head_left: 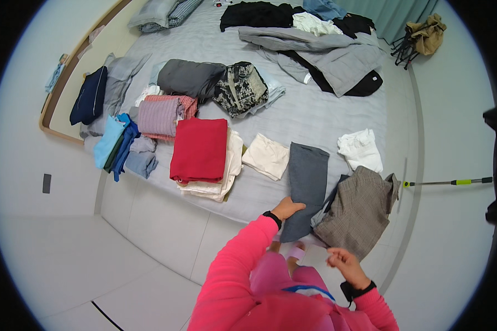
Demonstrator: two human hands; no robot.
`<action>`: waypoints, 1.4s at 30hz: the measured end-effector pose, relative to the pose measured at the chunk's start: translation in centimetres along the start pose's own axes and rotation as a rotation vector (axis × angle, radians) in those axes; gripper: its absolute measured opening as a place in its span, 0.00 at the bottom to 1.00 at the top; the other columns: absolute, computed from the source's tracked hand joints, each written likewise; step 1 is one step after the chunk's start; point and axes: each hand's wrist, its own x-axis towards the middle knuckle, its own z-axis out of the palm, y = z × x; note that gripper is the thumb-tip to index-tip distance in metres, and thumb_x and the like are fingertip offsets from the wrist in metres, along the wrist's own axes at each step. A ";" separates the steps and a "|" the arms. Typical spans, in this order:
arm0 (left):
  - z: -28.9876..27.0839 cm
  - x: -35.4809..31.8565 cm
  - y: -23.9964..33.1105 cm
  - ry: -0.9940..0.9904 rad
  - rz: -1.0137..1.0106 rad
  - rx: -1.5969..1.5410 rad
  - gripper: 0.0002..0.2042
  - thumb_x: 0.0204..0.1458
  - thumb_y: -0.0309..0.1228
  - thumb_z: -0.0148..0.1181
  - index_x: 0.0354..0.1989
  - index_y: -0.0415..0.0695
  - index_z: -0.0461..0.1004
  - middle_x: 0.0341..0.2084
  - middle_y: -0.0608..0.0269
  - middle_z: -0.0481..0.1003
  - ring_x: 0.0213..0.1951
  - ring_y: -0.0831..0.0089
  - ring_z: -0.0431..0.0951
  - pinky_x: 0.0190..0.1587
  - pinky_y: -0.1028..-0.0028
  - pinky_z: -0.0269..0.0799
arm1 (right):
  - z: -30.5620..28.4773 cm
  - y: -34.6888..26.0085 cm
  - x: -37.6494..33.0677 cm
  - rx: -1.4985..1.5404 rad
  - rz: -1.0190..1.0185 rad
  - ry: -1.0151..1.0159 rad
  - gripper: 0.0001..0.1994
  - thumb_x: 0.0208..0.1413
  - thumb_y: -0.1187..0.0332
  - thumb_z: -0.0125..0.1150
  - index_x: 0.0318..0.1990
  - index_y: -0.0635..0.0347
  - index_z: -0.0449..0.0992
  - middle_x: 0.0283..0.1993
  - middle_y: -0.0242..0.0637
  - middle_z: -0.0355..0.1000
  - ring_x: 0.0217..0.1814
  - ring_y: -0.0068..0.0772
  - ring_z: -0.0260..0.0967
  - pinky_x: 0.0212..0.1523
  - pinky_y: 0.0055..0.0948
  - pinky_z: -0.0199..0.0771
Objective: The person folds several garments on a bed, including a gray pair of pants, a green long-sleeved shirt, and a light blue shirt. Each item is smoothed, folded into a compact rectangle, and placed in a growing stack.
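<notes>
Folded into a long strip, a dark grey garment (pixel 309 171) lies at the front edge of the bed, its lower end at the edge. My left hand (pixel 287 208) grips its left side, with the fingertips partly hidden at the cloth. My right hand (pixel 348 267) hovers off the bed's edge, holding nothing, its fingers loosely bent and apart. Just beyond it a brown checked garment (pixel 350 207) hangs partly over the edge. Under that, some dark blue and light cloth (pixel 328 205) peeks out. Left of the grey strip lies a folded cream garment (pixel 266 156).
A red folded cloth (pixel 200 149) tops a cream stack. Farther left are a mauve roll (pixel 159 117) and blue clothes (pixel 116 143). White cloth (pixel 361 150) lies right; loose grey clothing (pixel 328 58) lies at the back. A pole (pixel 447 182) leans at the right wall.
</notes>
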 end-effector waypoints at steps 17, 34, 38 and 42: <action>-0.3 -28.9 13.8 -0.193 0.186 -0.746 0.20 0.55 0.32 0.54 0.53 0.34 0.65 0.44 0.53 0.75 0.45 0.65 0.77 0.49 0.66 0.74 | 7.8 -8.8 3.8 0.360 -0.033 -0.401 0.28 0.64 0.49 0.40 0.62 0.61 0.60 0.61 0.38 0.64 0.57 0.33 0.64 0.57 0.33 0.66; -37.5 -21.0 36.1 0.176 0.704 -0.531 0.20 0.51 0.31 0.60 0.52 0.37 0.68 0.45 0.58 0.73 0.46 0.67 0.74 0.53 0.68 0.67 | 33.3 -42.4 32.3 0.036 -0.289 -0.390 0.24 0.51 0.63 0.64 0.52 0.69 0.68 0.49 0.40 0.73 0.44 0.30 0.74 0.46 0.29 0.76; -44.7 -15.5 39.9 0.186 0.859 -0.575 0.22 0.53 0.34 0.59 0.54 0.35 0.65 0.48 0.57 0.71 0.49 0.67 0.70 0.54 0.67 0.65 | 35.1 -47.8 41.0 0.122 -0.404 -0.272 0.30 0.54 0.48 0.58 0.56 0.62 0.66 0.53 0.41 0.68 0.55 0.34 0.65 0.60 0.32 0.59; -48.7 -4.5 37.1 0.266 0.793 -0.848 0.27 0.55 0.36 0.58 0.59 0.35 0.59 0.57 0.55 0.64 0.56 0.61 0.65 0.60 0.60 0.59 | 33.9 -44.4 48.9 0.329 -0.267 -0.008 0.30 0.58 0.46 0.50 0.61 0.55 0.58 0.56 0.43 0.62 0.56 0.38 0.59 0.56 0.32 0.61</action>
